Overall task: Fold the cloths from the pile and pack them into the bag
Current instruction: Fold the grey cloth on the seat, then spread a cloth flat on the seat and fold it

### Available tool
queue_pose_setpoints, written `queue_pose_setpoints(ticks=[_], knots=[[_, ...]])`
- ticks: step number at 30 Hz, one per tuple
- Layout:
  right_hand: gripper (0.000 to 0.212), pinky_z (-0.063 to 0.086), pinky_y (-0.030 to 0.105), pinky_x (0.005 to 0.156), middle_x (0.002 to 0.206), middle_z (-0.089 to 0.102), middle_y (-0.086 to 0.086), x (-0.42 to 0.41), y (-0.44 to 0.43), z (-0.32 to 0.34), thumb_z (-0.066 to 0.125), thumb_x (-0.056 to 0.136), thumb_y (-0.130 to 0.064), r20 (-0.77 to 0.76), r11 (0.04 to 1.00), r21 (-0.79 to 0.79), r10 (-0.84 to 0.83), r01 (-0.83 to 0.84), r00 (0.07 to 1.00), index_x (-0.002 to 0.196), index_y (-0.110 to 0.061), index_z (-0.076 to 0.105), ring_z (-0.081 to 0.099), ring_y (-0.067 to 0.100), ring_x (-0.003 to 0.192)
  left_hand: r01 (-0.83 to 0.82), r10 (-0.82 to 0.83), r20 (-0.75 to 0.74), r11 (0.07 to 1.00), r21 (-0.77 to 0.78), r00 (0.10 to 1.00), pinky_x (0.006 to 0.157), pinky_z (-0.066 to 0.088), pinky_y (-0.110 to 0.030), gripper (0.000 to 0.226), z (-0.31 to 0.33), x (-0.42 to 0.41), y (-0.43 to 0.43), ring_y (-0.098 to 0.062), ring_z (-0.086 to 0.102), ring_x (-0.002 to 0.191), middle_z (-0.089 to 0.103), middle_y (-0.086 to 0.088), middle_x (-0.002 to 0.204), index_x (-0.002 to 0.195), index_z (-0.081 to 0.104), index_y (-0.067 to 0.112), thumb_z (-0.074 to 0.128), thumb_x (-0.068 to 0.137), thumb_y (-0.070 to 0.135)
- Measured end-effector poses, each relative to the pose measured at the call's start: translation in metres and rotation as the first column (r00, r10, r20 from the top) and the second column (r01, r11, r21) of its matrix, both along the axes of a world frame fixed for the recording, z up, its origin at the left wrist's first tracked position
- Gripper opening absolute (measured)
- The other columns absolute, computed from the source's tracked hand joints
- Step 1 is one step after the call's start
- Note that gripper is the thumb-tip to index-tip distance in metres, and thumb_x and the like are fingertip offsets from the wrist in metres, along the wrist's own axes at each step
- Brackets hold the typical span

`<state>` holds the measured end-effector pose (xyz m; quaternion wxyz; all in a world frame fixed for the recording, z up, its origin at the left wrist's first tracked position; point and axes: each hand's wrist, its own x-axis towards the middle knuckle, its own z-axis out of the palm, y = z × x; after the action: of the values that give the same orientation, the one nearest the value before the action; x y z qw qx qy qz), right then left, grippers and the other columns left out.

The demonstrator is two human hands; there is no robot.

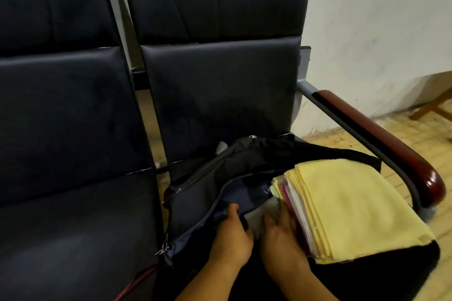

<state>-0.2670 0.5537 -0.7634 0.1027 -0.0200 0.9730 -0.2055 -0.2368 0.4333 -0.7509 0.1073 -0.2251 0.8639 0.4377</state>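
On the dark padded chair (220,95), the left hand (231,232) is pinching the black zipper bag (195,193); the right hand (281,232), flat, is touching folded yellow cloths (347,205).

A black bag (215,168) lies unzipped on a dark seat (220,95), navy lining showing, zip pull (163,249) at its 8 o'clock corner; at 3 o'clock of the opening rests a stack of folded cloths (354,208), yellow on top, pink and white edges beneath
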Motion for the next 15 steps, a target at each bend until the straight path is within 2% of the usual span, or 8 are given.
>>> queue_pose_setpoints(ticks=[1,3,6,9,12,13,15], knots=[[0.056,0.034,0.053,0.117,0.162,0.028,0.022,0.006,0.001,0.004,0.059,0.092,-0.032,-0.098,0.987,0.130,0.103,-0.090,0.990,0.147,-0.024,0.051,0.030,0.041,0.148,0.024,-0.026,-0.048,0.999,-0.049,0.999,0.097,0.046,-0.030,0.058,0.001,0.001,0.000,-0.024,0.059,0.124,0.060,-0.007,0.134,0.148,0.034,0.024,0.063,0.098,0.023],[0.051,0.034,0.048,0.117,0.163,0.023,0.018,0.012,0.002,0.015,0.052,0.092,-0.032,-0.080,0.961,0.201,0.211,-0.192,0.974,0.142,-0.024,0.055,0.027,0.038,0.149,0.082,-0.113,-0.162,0.979,-0.184,0.980,0.100,0.043,-0.031,0.041,0.006,0.001,0.001,-0.023,0.053,0.126,0.049,-0.001,0.136,0.137,0.044,0.026,0.059,0.099,0.021],[0.052,0.010,0.037,0.126,0.169,0.008,0.012,-0.001,0.008,0.011,0.034,0.107,-0.027,-0.020,0.941,0.149,0.309,-0.303,0.951,0.159,-0.019,0.030,0.005,0.027,0.157,0.221,-0.316,-0.220,0.902,-0.371,0.923,0.100,0.044,-0.036,0.025,0.009,-0.004,0.007,-0.024,0.047,0.121,0.044,0.000,0.130,0.122,0.053,0.023,0.051,0.099,0.016],[0.061,-0.002,0.030,0.124,0.171,-0.008,0.011,-0.009,0.017,0.000,0.033,0.110,-0.027,0.142,0.938,0.073,0.325,-0.338,0.935,0.164,-0.019,0.006,-0.006,0.023,0.158,0.338,-0.424,-0.135,0.845,-0.413,0.895,0.102,0.046,-0.040,0.036,0.004,-0.008,0.013,-0.023,0.044,0.127,0.046,0.003,0.137,0.133,0.051,0.025,0.051,0.098,0.016],[0.065,0.001,0.028,0.125,0.171,-0.008,0.009,-0.014,0.026,-0.004,0.038,0.109,-0.030,0.181,0.917,0.105,0.363,-0.385,0.914,0.164,-0.028,0.004,-0.004,0.023,0.158,0.385,-0.437,-0.052,0.837,-0.389,0.898,0.110,0.041,-0.041,0.044,0.000,-0.008,0.008,-0.023,0.041,0.136,0.045,0.002,0.147,0.143,0.046,0.025,0.051,0.100,0.025],[0.066,0.003,0.026,0.124,0.171,-0.007,0.009,-0.016,0.027,-0.005,0.040,0.108,-0.028,0.177,0.915,0.085,0.376,-0.395,0.909,0.164,-0.029,0.005,-0.003,0.023,0.158,0.417,-0.459,-0.008,0.813,-0.405,0.888,0.115,0.037,-0.042,0.050,-0.003,-0.008,0.005,-0.024,0.035,0.143,0.039,0.001,0.155,0.150,0.041,0.024,0.051,0.100,0.026],[0.070,0.006,0.022,0.122,0.171,-0.009,0.009,-0.019,0.031,-0.005,0.044,0.105,-0.020,0.199,0.909,0.058,0.394,-0.412,0.897,0.163,-0.029,0.006,-0.001,0.023,0.158,0.537,-0.538,0.128,0.730,-0.423,0.833,0.125,0.021,-0.044,0.068,-0.009,-0.004,0.003,-0.025,0.012,0.157,0.009,0.002,0.171,0.162,0.020,0.021,0.049,0.101,0.024]])
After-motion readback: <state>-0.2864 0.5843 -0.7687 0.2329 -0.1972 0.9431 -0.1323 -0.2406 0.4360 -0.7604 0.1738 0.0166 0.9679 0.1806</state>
